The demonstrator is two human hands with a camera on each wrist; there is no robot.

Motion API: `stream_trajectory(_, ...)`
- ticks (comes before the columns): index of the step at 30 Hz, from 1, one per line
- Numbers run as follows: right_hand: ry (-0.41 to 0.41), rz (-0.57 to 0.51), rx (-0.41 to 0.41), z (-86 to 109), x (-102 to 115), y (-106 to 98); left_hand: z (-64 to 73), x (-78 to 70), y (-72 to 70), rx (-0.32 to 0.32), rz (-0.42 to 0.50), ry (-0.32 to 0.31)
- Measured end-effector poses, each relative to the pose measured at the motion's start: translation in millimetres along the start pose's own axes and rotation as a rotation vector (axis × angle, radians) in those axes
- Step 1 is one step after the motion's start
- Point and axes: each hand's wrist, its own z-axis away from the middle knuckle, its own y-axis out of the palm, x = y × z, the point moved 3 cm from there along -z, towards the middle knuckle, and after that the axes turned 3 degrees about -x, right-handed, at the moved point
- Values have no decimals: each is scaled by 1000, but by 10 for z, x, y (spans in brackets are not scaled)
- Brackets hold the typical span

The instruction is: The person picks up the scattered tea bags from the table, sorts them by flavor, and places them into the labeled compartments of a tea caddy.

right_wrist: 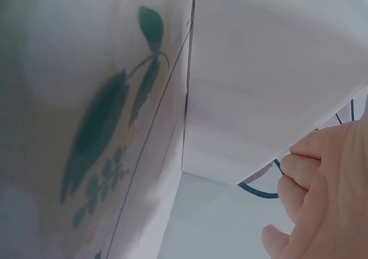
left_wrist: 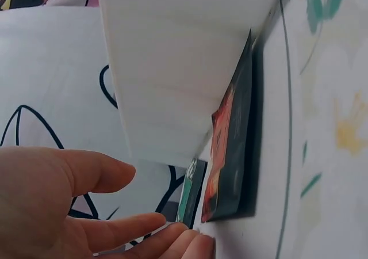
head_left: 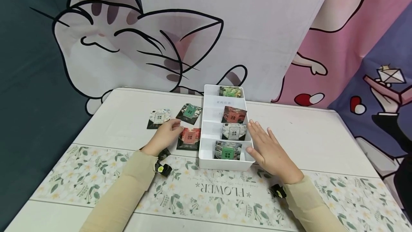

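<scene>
In the head view, the left grip (head_left: 164, 136) is by the red packet (head_left: 189, 139) on the desk (head_left: 309, 137), just left of the box (head_left: 222, 164), whose right side the right grip (head_left: 271, 153) touches; the left wrist view shows the left grip wide and empty, the right wrist view the right grip holding nothing.

The box (head_left: 225, 164) is white, its farthest packet (head_left: 230, 92) apparently mottled green

Soft, even light in the head view; dimmer right wrist view with blurry, close floral print (right_wrist: 96, 135).
</scene>
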Motion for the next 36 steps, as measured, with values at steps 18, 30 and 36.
stream_trajectory(18, 16, -13, 12, -10, -7, 0, 22, -12, -6, -53, 122, -37)
stream_trajectory(30, 28, -23, 17, -14, 19, -7, 34, 24, 47, 25, 348, -177)
stream_trajectory(36, 27, -20, 13, -4, 21, -10, 27, 27, 24, -1, 350, -182)
